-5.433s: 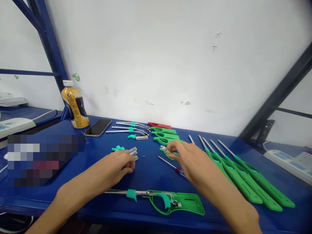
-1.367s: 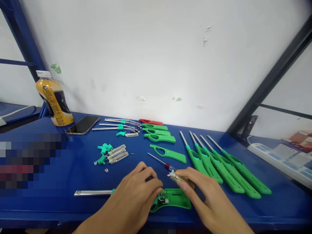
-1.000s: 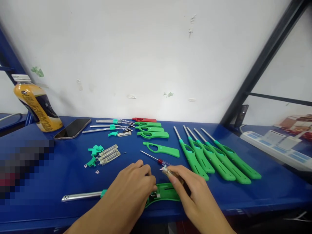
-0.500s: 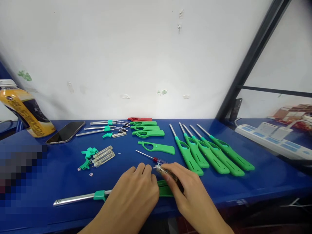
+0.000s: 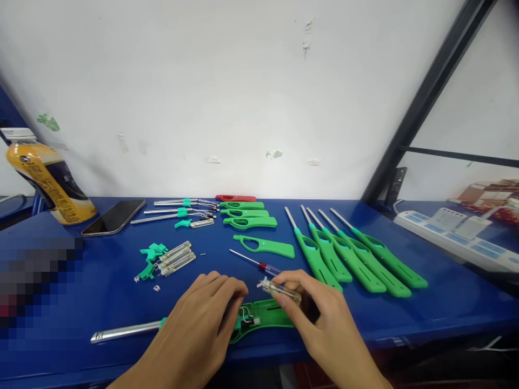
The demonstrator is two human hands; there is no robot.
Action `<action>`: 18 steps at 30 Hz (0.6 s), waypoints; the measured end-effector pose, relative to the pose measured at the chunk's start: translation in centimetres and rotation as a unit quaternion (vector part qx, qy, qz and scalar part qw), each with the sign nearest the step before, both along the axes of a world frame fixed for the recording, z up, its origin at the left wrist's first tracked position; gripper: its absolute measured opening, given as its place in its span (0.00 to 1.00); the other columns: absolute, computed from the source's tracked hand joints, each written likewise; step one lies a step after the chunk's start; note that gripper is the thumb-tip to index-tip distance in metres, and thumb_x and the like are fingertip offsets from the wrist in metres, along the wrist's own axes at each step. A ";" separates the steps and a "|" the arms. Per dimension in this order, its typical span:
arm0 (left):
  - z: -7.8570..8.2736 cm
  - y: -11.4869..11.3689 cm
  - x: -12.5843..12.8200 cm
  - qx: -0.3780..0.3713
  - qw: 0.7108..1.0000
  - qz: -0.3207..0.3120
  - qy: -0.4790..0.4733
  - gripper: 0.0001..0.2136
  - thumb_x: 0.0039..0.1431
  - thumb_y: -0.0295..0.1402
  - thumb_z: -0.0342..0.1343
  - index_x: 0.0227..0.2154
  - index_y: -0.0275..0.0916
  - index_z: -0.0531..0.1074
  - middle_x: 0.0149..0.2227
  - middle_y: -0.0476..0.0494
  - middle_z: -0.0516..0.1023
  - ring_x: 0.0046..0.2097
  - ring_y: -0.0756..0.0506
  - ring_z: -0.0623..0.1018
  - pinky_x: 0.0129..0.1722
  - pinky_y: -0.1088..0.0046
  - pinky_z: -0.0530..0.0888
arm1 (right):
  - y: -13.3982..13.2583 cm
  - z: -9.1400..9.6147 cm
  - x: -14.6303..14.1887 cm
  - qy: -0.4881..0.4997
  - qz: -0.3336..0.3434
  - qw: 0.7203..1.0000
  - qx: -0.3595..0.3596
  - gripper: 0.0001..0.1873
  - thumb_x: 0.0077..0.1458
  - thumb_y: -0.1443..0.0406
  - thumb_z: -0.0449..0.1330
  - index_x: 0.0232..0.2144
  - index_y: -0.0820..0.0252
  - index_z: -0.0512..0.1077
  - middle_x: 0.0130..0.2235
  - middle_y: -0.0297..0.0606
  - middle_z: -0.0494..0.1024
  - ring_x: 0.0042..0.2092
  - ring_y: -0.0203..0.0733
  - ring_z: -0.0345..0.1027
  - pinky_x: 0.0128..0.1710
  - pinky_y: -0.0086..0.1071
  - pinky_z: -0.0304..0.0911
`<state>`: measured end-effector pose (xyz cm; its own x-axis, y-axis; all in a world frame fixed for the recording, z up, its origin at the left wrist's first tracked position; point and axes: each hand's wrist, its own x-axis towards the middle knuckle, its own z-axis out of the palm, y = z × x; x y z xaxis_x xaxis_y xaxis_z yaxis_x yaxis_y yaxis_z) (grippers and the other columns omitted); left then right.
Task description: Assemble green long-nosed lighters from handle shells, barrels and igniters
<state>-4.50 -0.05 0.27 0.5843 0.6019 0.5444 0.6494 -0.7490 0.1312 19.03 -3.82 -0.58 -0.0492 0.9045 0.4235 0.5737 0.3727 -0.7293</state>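
An opened green gas lighter [image 5: 271, 313] lies in front of me, its wires showing and its silver tube [image 5: 125, 332] pointing left. My left hand [image 5: 206, 313] is closed over its trigger section with fingers curled; the palm hides that stretch. Pinched between the thumb and fingers of my right hand [image 5: 320, 313] is a clear fuel tank [image 5: 284, 292], held just above the housing with its valve end to the left. Beyond it lies a screwdriver [image 5: 259, 265] with a red and clear handle.
Several assembled green lighters [image 5: 344, 256] lie to the right. Green half shells [image 5: 265, 247], a red shell [image 5: 235, 198], tubes with wires [image 5: 170, 216], clear tanks [image 5: 176, 262] and teal triggers [image 5: 152, 254] are spread behind and left. A phone [image 5: 113, 217], bottle [image 5: 51, 178] and power strip [image 5: 458, 232] stand farther out.
My left hand has shifted left and tilted, uncovering the lighter's wires and inside. The fuel tank in my right hand has turned and shows more of its clear side. The view has shifted slightly.
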 end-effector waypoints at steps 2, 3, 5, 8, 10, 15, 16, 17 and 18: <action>-0.1 -0.2 0.0 -0.018 0.998 -0.015 -0.059 0.09 0.75 0.25 0.48 0.46 0.46 0.69 0.39 0.53 0.81 0.39 0.46 0.81 0.43 0.67 0.74 | 0.0 0.2 0.1 0.006 0.008 1.000 0.019 0.06 0.72 0.57 0.61 0.44 0.45 0.78 0.38 0.25 0.84 0.36 0.32 0.77 0.39 0.23 0.69; 0.0 -0.3 0.0 -0.024 0.996 -0.026 -0.085 0.09 0.75 0.24 0.50 0.46 0.47 0.70 0.39 0.54 0.81 0.39 0.47 0.81 0.44 0.68 0.74 | -0.1 0.4 0.2 0.005 0.016 0.999 0.027 0.06 0.73 0.58 0.61 0.44 0.44 0.79 0.39 0.24 0.84 0.36 0.31 0.77 0.39 0.22 0.69; 0.0 -0.4 0.0 -0.025 0.992 -0.041 -0.118 0.10 0.74 0.24 0.51 0.46 0.48 0.71 0.40 0.56 0.81 0.39 0.48 0.81 0.45 0.69 0.73 | 0.0 0.5 0.1 -0.003 0.030 0.999 0.038 0.06 0.73 0.60 0.61 0.45 0.43 0.79 0.39 0.23 0.84 0.37 0.30 0.77 0.40 0.20 0.69; 0.1 -0.5 0.1 -0.024 0.989 -0.048 -0.141 0.10 0.74 0.23 0.53 0.45 0.48 0.72 0.40 0.56 0.82 0.40 0.49 0.80 0.46 0.70 0.72 | 0.0 0.5 -0.1 -0.022 0.034 0.998 0.047 0.08 0.74 0.61 0.59 0.46 0.41 0.78 0.41 0.23 0.83 0.40 0.30 0.78 0.43 0.20 0.69; 0.1 -0.5 0.1 -0.028 0.987 -0.047 -0.149 0.09 0.74 0.24 0.54 0.45 0.47 0.72 0.40 0.56 0.82 0.40 0.49 0.80 0.46 0.71 0.72 | -0.1 0.3 -0.2 -0.036 0.031 0.998 0.051 0.08 0.74 0.61 0.59 0.47 0.41 0.78 0.41 0.23 0.84 0.42 0.30 0.79 0.44 0.21 0.69; -0.1 -0.8 0.1 -0.041 0.986 -0.046 -0.154 0.09 0.74 0.23 0.54 0.44 0.47 0.72 0.39 0.57 0.81 0.40 0.49 0.79 0.48 0.70 0.71 | -0.3 0.1 -0.2 -0.055 0.038 0.996 0.054 0.09 0.74 0.63 0.58 0.46 0.43 0.78 0.42 0.24 0.84 0.44 0.33 0.79 0.46 0.24 0.71; -0.1 -0.8 0.1 -0.041 0.986 -0.046 -0.154 0.09 0.74 0.23 0.54 0.44 0.47 0.72 0.40 0.57 0.81 0.40 0.49 0.79 0.48 0.70 0.71 | -0.3 0.1 -0.2 -0.056 0.038 0.996 0.055 0.09 0.74 0.63 0.58 0.47 0.43 0.78 0.42 0.25 0.84 0.44 0.33 0.79 0.46 0.25 0.71; -0.2 -0.9 0.1 -0.041 0.986 -0.047 -0.153 0.10 0.73 0.22 0.55 0.44 0.47 0.72 0.40 0.57 0.81 0.40 0.49 0.79 0.48 0.70 0.71 | -0.3 0.1 -0.2 -0.057 0.039 0.996 0.056 0.09 0.74 0.63 0.58 0.47 0.43 0.78 0.42 0.25 0.84 0.43 0.33 0.79 0.46 0.25 0.71; -0.2 -0.9 0.1 -0.042 0.986 -0.047 -0.151 0.10 0.73 0.22 0.55 0.44 0.47 0.72 0.40 0.56 0.81 0.40 0.49 0.79 0.48 0.70 0.71 | -0.3 0.2 -0.2 -0.059 0.039 0.996 0.058 0.09 0.74 0.63 0.58 0.47 0.43 0.78 0.42 0.25 0.84 0.43 0.33 0.79 0.46 0.25 0.71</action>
